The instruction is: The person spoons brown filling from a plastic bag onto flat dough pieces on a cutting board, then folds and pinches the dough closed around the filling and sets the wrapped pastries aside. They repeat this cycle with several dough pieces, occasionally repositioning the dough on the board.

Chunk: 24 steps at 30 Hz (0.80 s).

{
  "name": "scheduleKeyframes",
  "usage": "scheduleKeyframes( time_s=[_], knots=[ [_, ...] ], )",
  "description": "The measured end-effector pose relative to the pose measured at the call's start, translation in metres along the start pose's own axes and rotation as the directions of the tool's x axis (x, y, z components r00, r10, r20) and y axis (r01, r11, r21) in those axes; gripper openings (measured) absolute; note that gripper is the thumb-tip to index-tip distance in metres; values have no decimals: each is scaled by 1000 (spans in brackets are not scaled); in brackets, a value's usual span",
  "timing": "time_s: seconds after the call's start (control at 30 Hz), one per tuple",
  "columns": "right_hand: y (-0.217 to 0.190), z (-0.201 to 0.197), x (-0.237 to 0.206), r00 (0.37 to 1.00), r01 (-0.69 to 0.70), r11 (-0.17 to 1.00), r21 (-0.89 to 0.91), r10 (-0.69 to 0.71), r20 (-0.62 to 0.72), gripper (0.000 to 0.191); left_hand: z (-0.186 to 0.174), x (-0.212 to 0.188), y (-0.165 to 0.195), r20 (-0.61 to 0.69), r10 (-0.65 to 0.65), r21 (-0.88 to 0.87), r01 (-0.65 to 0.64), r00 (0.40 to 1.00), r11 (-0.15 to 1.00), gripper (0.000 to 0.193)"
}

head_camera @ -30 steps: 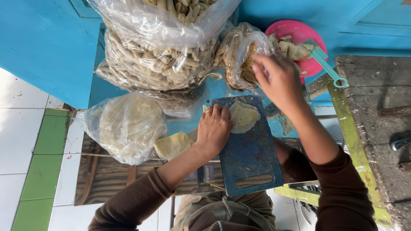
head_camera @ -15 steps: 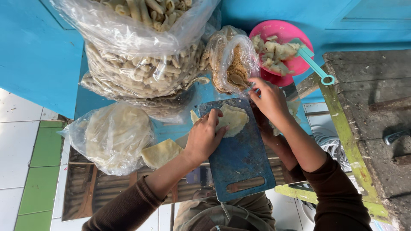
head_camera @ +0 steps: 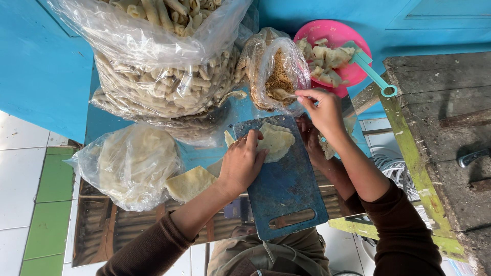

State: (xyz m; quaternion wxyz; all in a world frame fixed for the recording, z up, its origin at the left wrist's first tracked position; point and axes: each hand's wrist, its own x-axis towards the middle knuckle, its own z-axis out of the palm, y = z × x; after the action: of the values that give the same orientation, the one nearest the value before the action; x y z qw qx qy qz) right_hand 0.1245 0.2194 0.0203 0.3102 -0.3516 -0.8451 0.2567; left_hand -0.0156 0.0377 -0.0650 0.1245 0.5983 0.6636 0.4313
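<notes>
— What has changed in the head view since half a second ago?
— The right hand (head_camera: 321, 110) has lifted off the blue rectangular plastic cutting board (head_camera: 287, 188) to the clear bag of brown crumbly filling (head_camera: 279, 76), upper centre; its fingers pinch a small spoon (head_camera: 284, 94).
— And the pale round dough wrapper (head_camera: 276, 141)?
— Mid-frame on the board, just below that hand, pinned by the left hand (head_camera: 241, 164), fingers flat and spread.
— Around it?
— Pink plastic bowl (head_camera: 332, 36) upper right; bag of wrappers (head_camera: 130, 166) left. Nothing lies between.
</notes>
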Motion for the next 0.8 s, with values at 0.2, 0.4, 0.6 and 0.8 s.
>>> scheduleKeyframes(
  time_s=[0.2,0.4,0.6,0.8],
  knots=[
    [4,-5,4,999,-44,994,97,43,5,21,-2,0,2,-2,0,38,0,1000,999,36],
    [14,-26,-19,971,-238,958,159,229,71,23,-4,-2,5,-1,0,35,0,1000,999,46],
    [20,-21,-76,982,-90,983,163,60,180,20,-3,-2,7,29,-35,36,34,999,999,46],
    [14,-8,-104,990,119,992,33,-121,69,21,-4,-2,6,25,-27,15,27,999,1000,43]
  ],
)
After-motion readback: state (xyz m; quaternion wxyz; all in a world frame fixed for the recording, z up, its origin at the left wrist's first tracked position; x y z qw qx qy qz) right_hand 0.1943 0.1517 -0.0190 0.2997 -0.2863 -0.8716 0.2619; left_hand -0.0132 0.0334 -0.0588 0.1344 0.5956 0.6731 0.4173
